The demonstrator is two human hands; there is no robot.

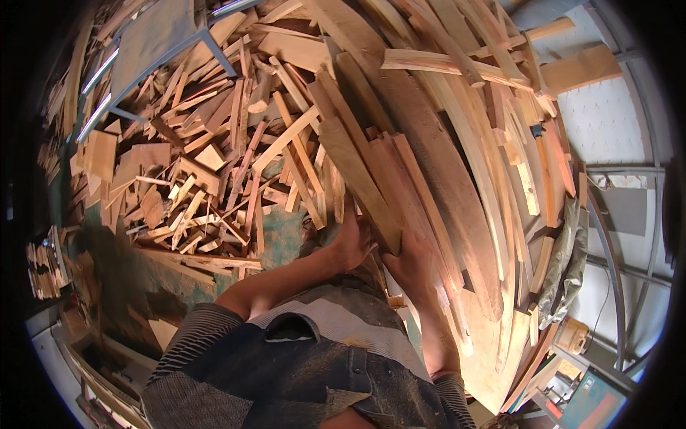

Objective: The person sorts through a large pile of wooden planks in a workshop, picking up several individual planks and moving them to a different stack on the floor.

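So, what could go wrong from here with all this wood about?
Splinters: the right-hand grip is bare at the near end of the held board, so a sliver might catch the skin.
Shifting: that board lies close beside other long boards, so moving it might make some slide.
Tripping: loose offcuts are strewn over the green floor on the person's left; a sideways step could land on one.

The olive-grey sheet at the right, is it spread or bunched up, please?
Bunched up, not spread: the sheet looks narrow, with deep lengthwise folds.
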